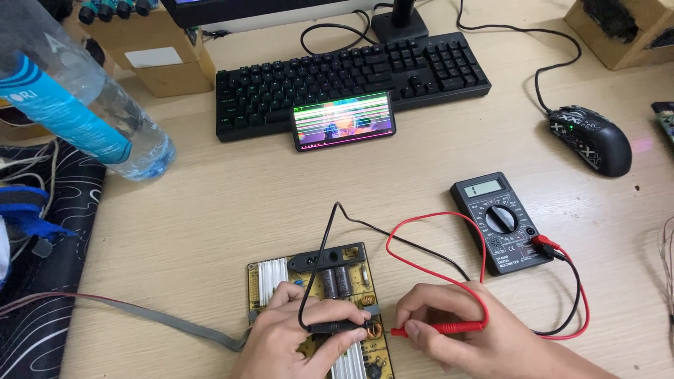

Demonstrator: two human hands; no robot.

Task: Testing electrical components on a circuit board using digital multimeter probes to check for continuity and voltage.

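While both lie level, the red probe (449, 327) points left toward the black probe (337, 326).

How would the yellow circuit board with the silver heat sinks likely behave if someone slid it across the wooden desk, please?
The yellow circuit board looks rigid, so it would probably slide flat rather than flex. The grey ribbon cable at its left edge may tug or swing it. Its upright capacitors and copper coil look knockable, so pushing the board's edge seems safer.
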